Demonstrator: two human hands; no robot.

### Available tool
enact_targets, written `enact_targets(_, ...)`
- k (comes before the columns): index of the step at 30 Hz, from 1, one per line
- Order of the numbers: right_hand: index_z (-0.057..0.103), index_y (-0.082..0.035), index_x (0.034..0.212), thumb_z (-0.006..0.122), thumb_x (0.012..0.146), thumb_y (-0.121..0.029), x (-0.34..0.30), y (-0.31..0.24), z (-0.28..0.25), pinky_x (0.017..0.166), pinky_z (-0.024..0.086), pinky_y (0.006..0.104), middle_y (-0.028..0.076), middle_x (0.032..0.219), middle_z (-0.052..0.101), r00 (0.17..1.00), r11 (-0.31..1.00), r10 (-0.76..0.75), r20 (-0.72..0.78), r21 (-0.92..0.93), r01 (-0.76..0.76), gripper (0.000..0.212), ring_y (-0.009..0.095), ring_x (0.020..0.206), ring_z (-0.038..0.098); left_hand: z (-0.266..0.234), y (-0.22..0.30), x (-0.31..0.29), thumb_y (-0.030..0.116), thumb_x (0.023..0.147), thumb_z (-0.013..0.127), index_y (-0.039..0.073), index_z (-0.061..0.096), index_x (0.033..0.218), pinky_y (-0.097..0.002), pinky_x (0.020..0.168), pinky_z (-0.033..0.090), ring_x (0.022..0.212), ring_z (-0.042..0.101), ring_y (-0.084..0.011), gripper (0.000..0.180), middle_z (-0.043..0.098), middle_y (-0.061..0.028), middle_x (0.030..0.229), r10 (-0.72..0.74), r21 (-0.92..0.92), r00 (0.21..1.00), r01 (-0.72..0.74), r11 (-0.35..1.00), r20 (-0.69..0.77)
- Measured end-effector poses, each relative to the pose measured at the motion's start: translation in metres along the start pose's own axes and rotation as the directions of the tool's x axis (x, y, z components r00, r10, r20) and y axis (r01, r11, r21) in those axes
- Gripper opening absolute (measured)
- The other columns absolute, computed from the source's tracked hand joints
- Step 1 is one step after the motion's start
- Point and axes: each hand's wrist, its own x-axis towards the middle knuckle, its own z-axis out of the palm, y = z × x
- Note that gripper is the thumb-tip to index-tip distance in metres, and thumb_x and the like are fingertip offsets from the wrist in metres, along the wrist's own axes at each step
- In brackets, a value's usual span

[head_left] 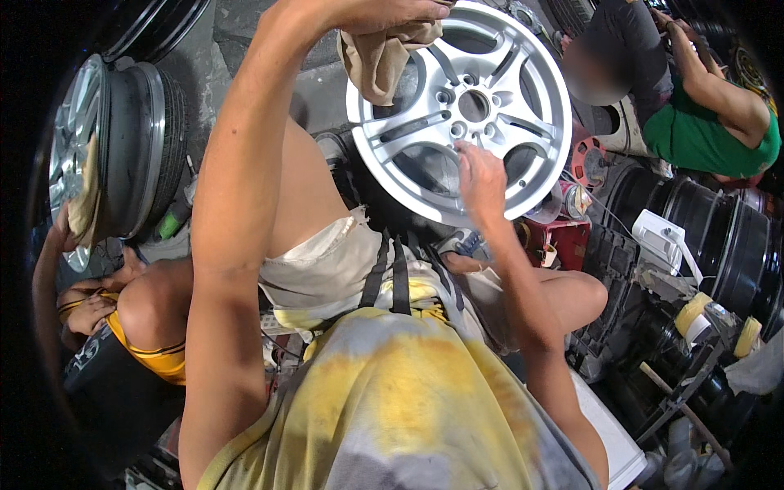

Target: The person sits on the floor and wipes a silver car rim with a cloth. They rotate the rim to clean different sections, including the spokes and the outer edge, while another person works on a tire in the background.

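Note:
A silver alloy wheel rim (441,122), with no tyre on it, faces up in front of my knees. My left hand (396,11) is closed on a beige cloth (377,64), which hangs over the rim's far left edge. The top of the picture cuts off part of this hand. My right hand (482,175) is over the rim's lower spokes, its fingers bent and close together beside the bolt holes around the centre. Whether a small thing is pinched between those fingertips cannot be made out.
At left, a person's hand holds a cloth (84,196) against a tyred wheel (151,139). A person in green (710,139) sits at far right. Near my right knee are a red box (563,242) and a red reel (585,161). Black rims (719,237) line the right side.

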Motion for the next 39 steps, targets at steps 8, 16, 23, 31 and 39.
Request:
enact_targets(8, 0.051, -0.002, 0.096, 0.051, 0.095, -0.003, 0.04, -0.029, 0.02, 0.077, 0.042, 0.0547, 0.023, 0.082, 0.066, 0.987, 0.979, 0.156, -0.043, -0.124, -0.16, 0.002, 0.045, 0.08, 0.062, 0.007, 0.008, 0.009, 0.044, 0.092, 0.064, 0.002, 0.075, 0.098, -0.0483, 0.075, 0.054, 0.083, 0.07, -0.0427, 0.045, 0.071, -0.0272, 0.087, 0.076, 0.044, 0.997, -0.076, 0.996, 0.003)
enact_targets(16, 0.062, -0.002, 0.109, 0.057, 0.093, -0.001, -0.001, -0.04, 0.023, 0.076, 0.05, 0.0512, 0.019, 0.086, 0.069, 0.98, 0.995, 0.065, -0.187, 0.092, -0.048, 0.016, 0.041, 0.086, 0.066, -0.017, 0.008, -0.014, 0.041, 0.092, 0.065, 0.002, 0.076, 0.097, -0.0448, 0.072, 0.055, 0.081, 0.071, -0.0396, 0.04, 0.072, -0.0245, 0.087, 0.011, -0.015, 0.999, -0.01, 1.0, 0.032)
enact_targets(23, 0.058, -0.002, 0.114, 0.054, 0.095, -0.003, 0.006, -0.034, 0.018, 0.076, 0.05, 0.0531, 0.022, 0.094, 0.068, 0.987, 0.988, 0.142, -0.078, 0.066, -0.137, 0.019, 0.042, 0.089, 0.066, -0.005, 0.001, 0.001, 0.045, 0.091, 0.066, 0.003, 0.076, 0.096, -0.0467, 0.075, 0.055, 0.084, 0.071, -0.0415, 0.044, 0.071, -0.0271, 0.089, 0.03, -0.048, 0.998, -0.027, 0.998, 0.058)
enact_targets(31, 0.066, -0.005, 0.119, 0.055, 0.096, -0.002, 0.035, -0.029, 0.034, 0.079, 0.053, 0.0487, 0.021, 0.106, 0.071, 0.993, 0.992, 0.102, -0.051, 0.086, -0.098, 0.026, 0.042, 0.096, 0.069, 0.03, -0.016, 0.015, 0.056, 0.07, 0.084, 0.005, 0.08, 0.091, -0.0371, 0.065, 0.058, 0.071, 0.073, -0.0254, 0.055, 0.075, -0.0145, 0.081, 0.072, 0.089, 0.997, -0.072, 0.993, 0.006)
enact_targets(39, 0.061, 0.001, 0.12, 0.054, 0.097, -0.004, 0.013, 0.003, -0.006, 0.08, 0.053, 0.0491, 0.025, 0.103, 0.068, 0.989, 0.993, -0.042, 0.144, -0.106, 0.057, 0.025, 0.043, 0.096, 0.067, 0.016, -0.019, 0.001, 0.025, 0.072, 0.082, 0.004, 0.076, 0.107, -0.0398, 0.08, 0.06, 0.092, 0.075, -0.0307, 0.041, 0.076, -0.0179, 0.098, -0.007, 0.078, 0.996, 0.014, 0.997, -0.086)
